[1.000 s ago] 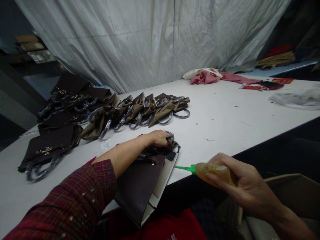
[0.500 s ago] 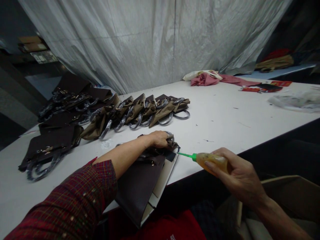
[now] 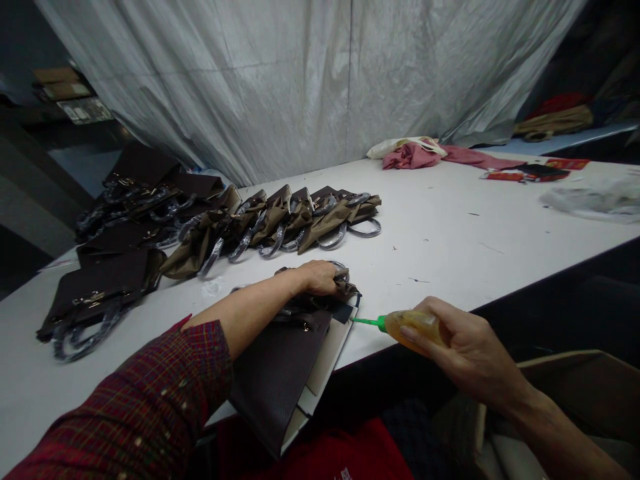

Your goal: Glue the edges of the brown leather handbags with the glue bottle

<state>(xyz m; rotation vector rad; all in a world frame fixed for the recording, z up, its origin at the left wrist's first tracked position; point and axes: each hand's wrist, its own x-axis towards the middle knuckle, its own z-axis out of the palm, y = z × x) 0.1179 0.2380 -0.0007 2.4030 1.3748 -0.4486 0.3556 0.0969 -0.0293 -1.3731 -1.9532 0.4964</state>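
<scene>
Right hand (image 3: 467, 350): grip closed round a translucent amber squeeze bottle with a green cap and long thin nozzle (image 3: 417, 329); thumb lies along the near side, bottle lies across the fingers, its rear end hidden in the palm. Bottle points left from the grip, nozzle near level. Nozzle tip sits at the pale outer edge of a dark brown, box-shaped handbag with cream inner panels (image 3: 280, 377); whether it touches or stops just short cannot be made out.

Left hand (image 3: 320, 277): grip clamped on bunched olive-brown cloth (image 3: 344, 283) at the far end of the handbag; fingertips hidden in the folds. Bag body lies on the near side of this grip, tilted, its near corner overhanging the worktop (image 3: 450, 250). The forearm and red chequered sleeve (image 3: 145, 407) cover part of the bag's left side; handles mostly hidden beneath the arm, only a small gold fitting clear.

Farther out: a row of similar brown bags with plastic-wrapped handles (image 3: 280, 220) lies beyond the left hand, overlapping, so count uncertain. More dark bags (image 3: 137, 190) are heaped at left, details lost in shadow. Far right: crumpled pink cloth (image 3: 413, 157); clear plastic film (image 3: 595, 200), cut off by the frame. Grey sheeting (image 3: 300, 80) hangs behind.
</scene>
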